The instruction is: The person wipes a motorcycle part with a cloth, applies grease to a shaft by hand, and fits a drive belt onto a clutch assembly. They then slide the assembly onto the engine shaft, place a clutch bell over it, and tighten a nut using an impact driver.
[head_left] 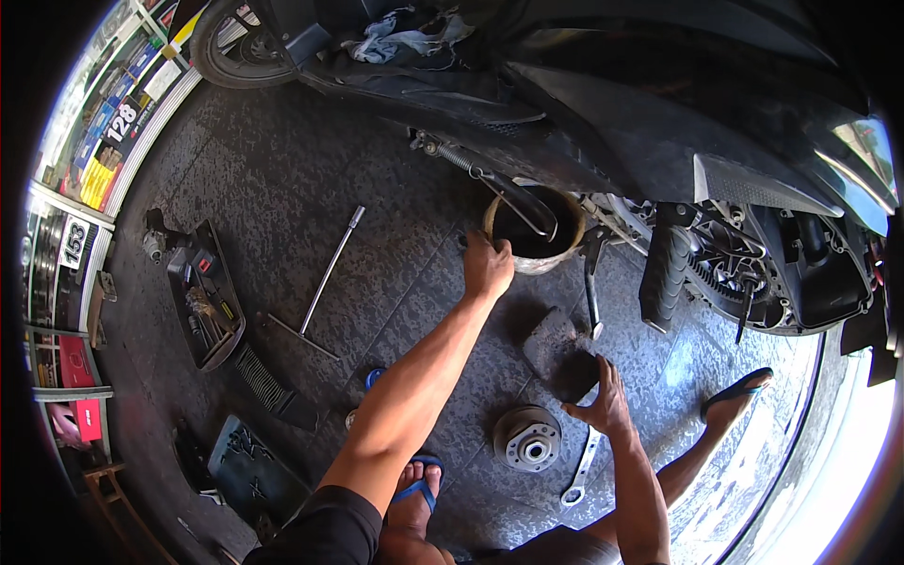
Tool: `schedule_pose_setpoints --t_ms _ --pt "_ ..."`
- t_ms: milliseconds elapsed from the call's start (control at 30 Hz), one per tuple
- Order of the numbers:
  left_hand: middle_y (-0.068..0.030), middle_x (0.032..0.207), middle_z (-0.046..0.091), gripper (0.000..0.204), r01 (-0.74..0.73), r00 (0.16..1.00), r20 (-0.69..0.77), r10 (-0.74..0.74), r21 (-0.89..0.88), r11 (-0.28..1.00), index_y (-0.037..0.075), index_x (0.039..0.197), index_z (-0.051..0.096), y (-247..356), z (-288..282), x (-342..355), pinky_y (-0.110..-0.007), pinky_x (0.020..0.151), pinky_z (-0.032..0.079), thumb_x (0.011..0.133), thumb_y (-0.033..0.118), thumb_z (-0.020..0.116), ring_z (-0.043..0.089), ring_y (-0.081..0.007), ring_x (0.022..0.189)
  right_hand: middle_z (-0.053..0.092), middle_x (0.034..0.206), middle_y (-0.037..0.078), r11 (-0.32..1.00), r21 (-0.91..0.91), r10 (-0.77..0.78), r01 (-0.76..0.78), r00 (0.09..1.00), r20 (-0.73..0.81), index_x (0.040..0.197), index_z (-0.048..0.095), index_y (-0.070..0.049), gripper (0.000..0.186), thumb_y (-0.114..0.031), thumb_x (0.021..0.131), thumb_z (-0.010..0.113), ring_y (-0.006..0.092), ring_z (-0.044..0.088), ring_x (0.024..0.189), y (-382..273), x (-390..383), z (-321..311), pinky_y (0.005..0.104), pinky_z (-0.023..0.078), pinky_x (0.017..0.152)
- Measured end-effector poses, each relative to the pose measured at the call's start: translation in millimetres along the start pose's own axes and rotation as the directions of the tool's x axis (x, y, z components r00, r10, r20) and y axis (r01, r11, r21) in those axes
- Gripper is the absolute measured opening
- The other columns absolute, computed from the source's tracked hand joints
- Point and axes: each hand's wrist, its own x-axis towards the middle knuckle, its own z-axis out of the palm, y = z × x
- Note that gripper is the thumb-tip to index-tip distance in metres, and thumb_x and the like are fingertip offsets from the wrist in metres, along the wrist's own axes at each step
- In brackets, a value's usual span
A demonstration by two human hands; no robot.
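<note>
My left hand [490,268] grips the near rim of a round, light-rimmed basin [534,266] with a dark inside. The motorbike's kickstand [521,202] reaches over the basin. Lower right, my right hand [605,405] has its thumb and fingers around a dark round part [574,377], whose exact kind I cannot make out. Touching or overlapping that part is a worn grey-brown block [549,341]. Just left of my right hand, a round metal clutch assembly [527,439] lies on the floor. Below the hand lies a ring spanner [582,469].
A black motorbike [603,113] spans the top, its drive side [744,273] exposed at right. Left on the dark tiled floor [273,151] lie a T-handle wrench [330,273], a tool tray [205,292] and a ribbed black part [264,379]. Shelves [99,160] line the left.
</note>
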Motion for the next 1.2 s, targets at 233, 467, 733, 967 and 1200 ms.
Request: schedule_pose_setpoints --t_ms 233,467,733,967,1200 --pt "-0.0355 0.090 0.067 0.035 0.051 0.999 -0.014 -0.051 0.043 0.998 -0.008 0.108 0.044 -34 11 -9 -0.056 0.077 0.054 0.095 0.019 0.060 0.067 -0.0541 0.089 0.044 0.151 0.029 0.998 -0.027 0.052 -0.051 0.999 0.007 0.155 0.031 0.005 0.125 -0.037 0.057 0.097 0.0452 0.044 0.140 5 -19 2 0.0503 0.036 0.119" --pt "-0.0254 0.097 0.069 0.049 -0.019 0.991 -0.132 0.036 0.129 0.991 -0.008 0.115 0.057 -53 14 -19 -0.044 0.084 0.055 0.095 0.034 0.074 0.071 -0.0333 0.094 0.045 0.150 0.029 0.993 -0.055 -0.099 0.101 0.994 0.047 0.154 0.032 0.007 0.123 -0.039 0.059 0.096 0.0459 0.042 0.141 3 -3 -12 0.0505 0.033 0.118" --pt "-0.0120 0.102 0.055 0.033 -0.443 0.783 -0.509 0.359 -0.051 0.895 0.000 0.116 0.056 80 -121 27 -0.038 0.077 0.046 0.100 0.026 0.067 0.051 -0.0216 0.084 0.052 0.138 0.033 0.991 0.106 -0.047 0.086 0.943 -0.328 0.149 0.039 0.008 0.099 -0.038 0.075 0.086 0.0499 0.050 0.129 10 -43 -15 0.0531 0.041 0.111" --pt "-0.0268 0.112 0.068 0.044 -0.144 0.840 -0.369 0.398 0.556 0.819 -0.002 0.117 0.065 195 -205 181 -0.053 0.096 0.051 0.094 0.035 0.070 0.065 -0.0466 0.105 0.064 0.122 0.029 0.919 0.384 0.022 0.092 0.958 -0.285 0.138 0.051 0.011 0.074 -0.029 0.084 0.080 0.0390 0.066 0.109 -46 -105 15 0.0460 0.053 0.096" --pt "-0.0206 0.076 0.064 0.040 -0.410 0.830 -0.292 0.476 0.258 0.875 -0.004 0.093 0.064 159 -240 -67 -0.045 0.058 0.045 0.106 0.033 0.056 0.064 -0.0332 0.064 0.059 0.140 0.024 -0.139 0.989 0.146 -0.044 0.987 0.064 0.154 0.038 0.002 0.084 -0.049 0.095 0.071 0.0332 0.062 0.123 -200 -69 15 0.0459 0.054 0.099"
